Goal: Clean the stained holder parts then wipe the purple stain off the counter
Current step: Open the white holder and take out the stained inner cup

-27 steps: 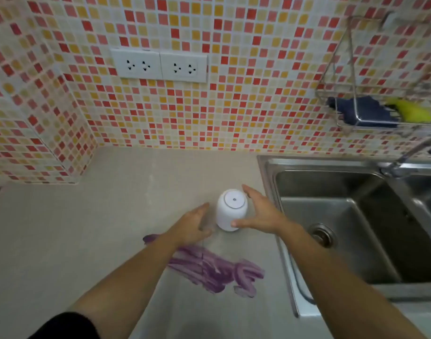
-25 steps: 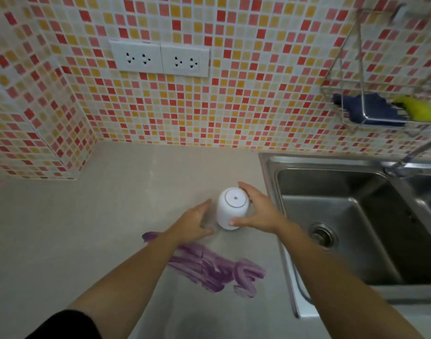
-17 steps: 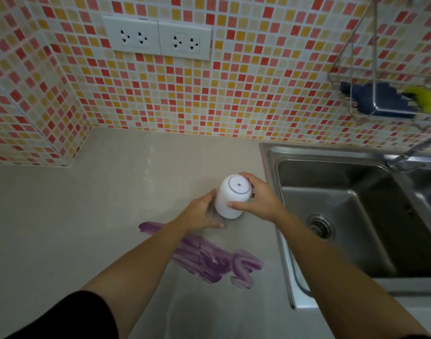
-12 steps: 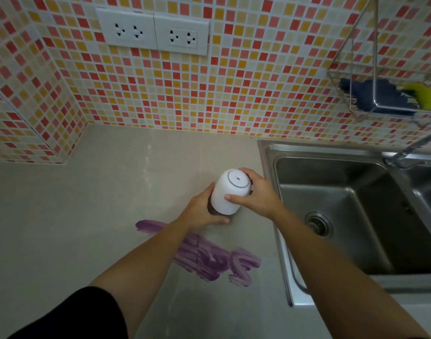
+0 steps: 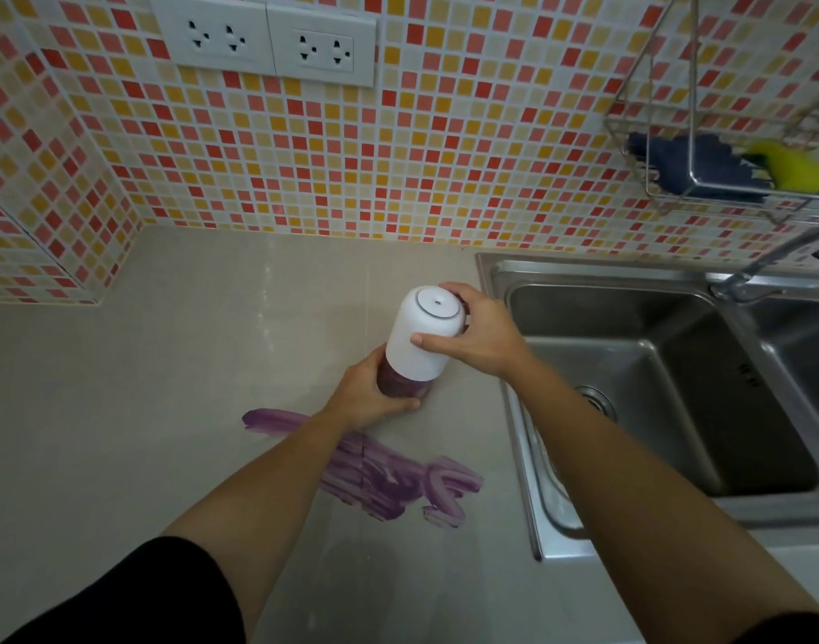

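Observation:
A white cup-shaped holder cover [image 5: 421, 334] is tilted and lifted partly off a clear, purple-stained inner part [image 5: 400, 385] that stands on the counter [image 5: 166, 411]. My right hand [image 5: 477, 334] grips the white cover from the right, thumb on its front. My left hand [image 5: 368, 397] wraps round the stained inner part at its base. A smeared purple stain [image 5: 384, 476] lies on the counter just in front of both hands, partly hidden by my left forearm.
A steel double sink [image 5: 654, 388] with a drain [image 5: 595, 404] lies right of the hands. A wire rack [image 5: 723, 178] on the tiled wall holds a dark blue cloth [image 5: 691, 165] and a yellow-green item [image 5: 793, 167]. Two sockets [image 5: 268, 37] sit above.
My left hand closed round the base, and my right hand raised and tilted the white cover, baring the purple-stained inner part. The view has shifted downward and closer.

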A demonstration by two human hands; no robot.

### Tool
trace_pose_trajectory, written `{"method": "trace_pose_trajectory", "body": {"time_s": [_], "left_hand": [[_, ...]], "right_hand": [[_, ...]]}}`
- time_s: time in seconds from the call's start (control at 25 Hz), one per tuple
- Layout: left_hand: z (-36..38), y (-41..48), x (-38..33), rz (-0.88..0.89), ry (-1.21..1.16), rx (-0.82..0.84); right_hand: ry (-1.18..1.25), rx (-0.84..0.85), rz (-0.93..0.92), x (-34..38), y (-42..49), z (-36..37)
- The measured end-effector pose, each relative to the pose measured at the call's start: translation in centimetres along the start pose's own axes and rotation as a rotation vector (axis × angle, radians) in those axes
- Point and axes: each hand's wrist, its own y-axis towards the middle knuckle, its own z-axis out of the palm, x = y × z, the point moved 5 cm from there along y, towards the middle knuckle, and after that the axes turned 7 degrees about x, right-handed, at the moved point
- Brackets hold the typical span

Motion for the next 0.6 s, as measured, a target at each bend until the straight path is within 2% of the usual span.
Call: {"method": "trace_pose_trajectory", "body": {"time_s": [0.12,0.28,0.36,0.52,0.6], "left_hand": [[-0.2,-0.1,0.3,-0.020,-0.019,-0.007],[-1.1,-0.4,0.0,-0.018,-0.077,-0.036],[-1.8,-0.7,-0.2,-0.010,-0.076,-0.064],[-3.7,-1.2,0.0,-0.025,-0.064,-0.117],[-4.8,-1.4,0.2,-0.044,-0.063,-0.144]], "right_hand": [[0.024,-0.028,-0.008,0.6,-0.1,-0.7],[0.224,-0.098,0.021,-0.4,-0.8,-1.8],[0.451,-0.123,0.074,-2.1,-1.4,-1.7],[1.117,-0.127,0.129,-5.5,-2.2,0.4],[1.334,-0.140,0.149,-6.8,-2.4,1.8]]}}
